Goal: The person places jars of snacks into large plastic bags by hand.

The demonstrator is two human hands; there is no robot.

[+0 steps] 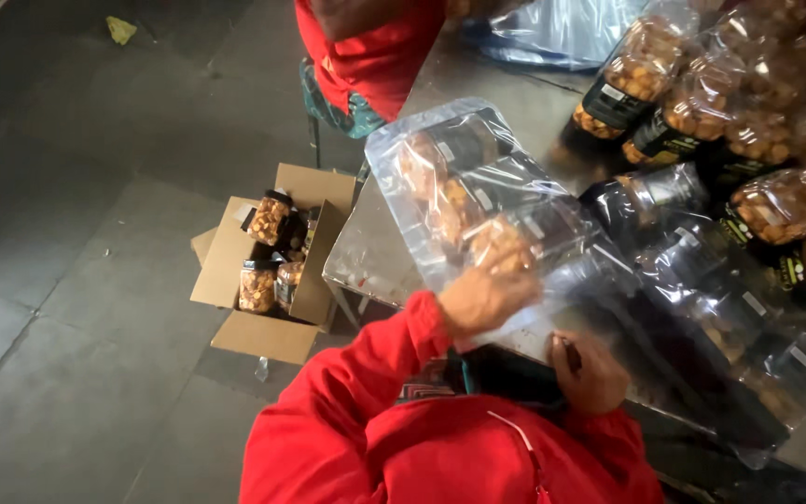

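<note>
Left hand [485, 297] grips the clear plastic bag of snack jars [478, 201], steadying it; right hand [590, 373] rests curled on the metal desk [515, 103], hold unclear.

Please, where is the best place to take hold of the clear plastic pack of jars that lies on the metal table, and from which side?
Probably at its near end, from the table edge. The clear plastic pack lies flat and long on the metal table, its near end by the person. The left hand already rests there, the right hand just beside. The loose film probably gives poor hold; gripping around the jars inside seems safer.
</note>
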